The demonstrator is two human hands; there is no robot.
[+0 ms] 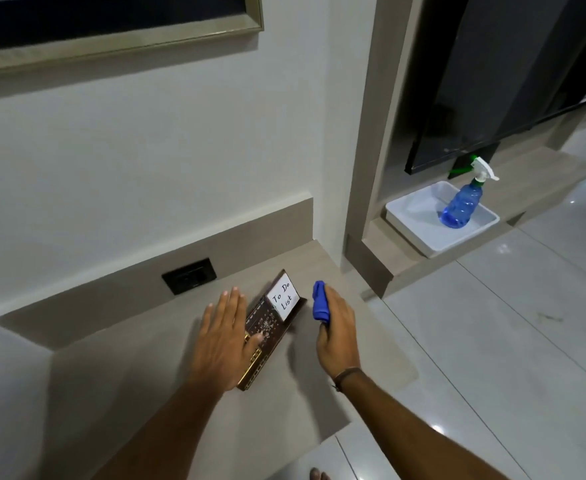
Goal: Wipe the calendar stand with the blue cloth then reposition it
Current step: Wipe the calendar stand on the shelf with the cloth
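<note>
The dark brown calendar stand (271,325) sits on the beige counter (118,368), with a white "To Do List" card at its far end and gold trim near its close end. My left hand (220,336) is flat with fingers spread, lying over the stand's left side, thumb on its face. My right hand (336,332) is just right of the stand, closed around a bunched blue cloth (320,301) that sticks out above the fist. The cloth is apart from the stand.
A black wall socket (188,276) is set in the backsplash behind the stand. To the right, a lower ledge holds a white tray (419,226) with a blue spray bottle (462,202) under a dark screen (509,98). The counter's edge drops to a tiled floor (492,341).
</note>
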